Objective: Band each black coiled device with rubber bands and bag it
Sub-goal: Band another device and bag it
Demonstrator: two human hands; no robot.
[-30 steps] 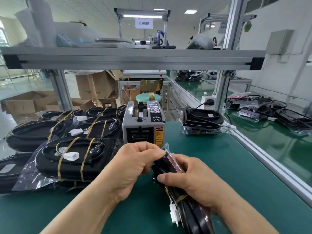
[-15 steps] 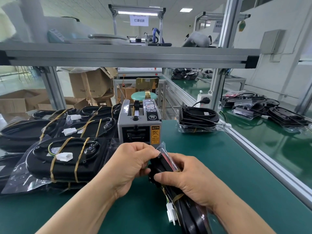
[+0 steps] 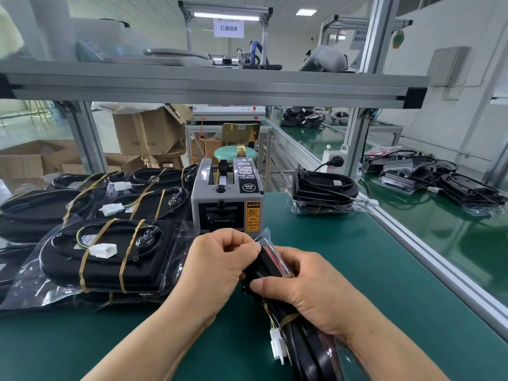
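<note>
The right grip [image 3: 310, 295] covers the middle of the black coiled device [image 3: 308, 353], and its near end is cut off below. The left edge cuts the bagged devices [image 3: 33, 210].

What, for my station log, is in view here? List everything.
held device: one, black, centre front, in both hands
clear bag: one, transparent, around held device
banded devices: several, black, tan bands, piled left
tape dispenser: one, grey, behind held device
bagged device: one, black, right of tape dispenser
cardboard boxes: several, brown, floor, back left
table: one, green, underneath
left hand: one, pinching clear bag's top
right hand: one, gripping held device
</note>
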